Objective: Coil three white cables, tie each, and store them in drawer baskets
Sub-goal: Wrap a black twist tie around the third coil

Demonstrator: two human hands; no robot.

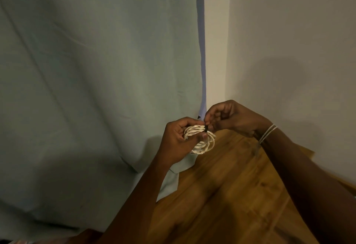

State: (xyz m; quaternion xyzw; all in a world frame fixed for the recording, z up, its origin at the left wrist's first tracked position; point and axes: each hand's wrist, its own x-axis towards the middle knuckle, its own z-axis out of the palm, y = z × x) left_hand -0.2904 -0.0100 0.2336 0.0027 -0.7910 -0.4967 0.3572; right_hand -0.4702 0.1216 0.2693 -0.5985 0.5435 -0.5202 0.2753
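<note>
Wooden tabletop (221, 195) lies below the coiled cable (202, 138); left hand (177, 139) grips the cable, right hand (231, 117) pinches a black tie (205, 128) on it.

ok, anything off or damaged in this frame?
Nothing stands out. The left hand holds the white coil intact above the wood floor, while the right hand pinches a dark tie at its top. The curtain hangs normally.

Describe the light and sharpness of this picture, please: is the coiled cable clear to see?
Head view: dim, warm light; the white cable coil stands out, though its black tie is small; both hands are dark and soft; a shadow falls on the right wall.
</note>
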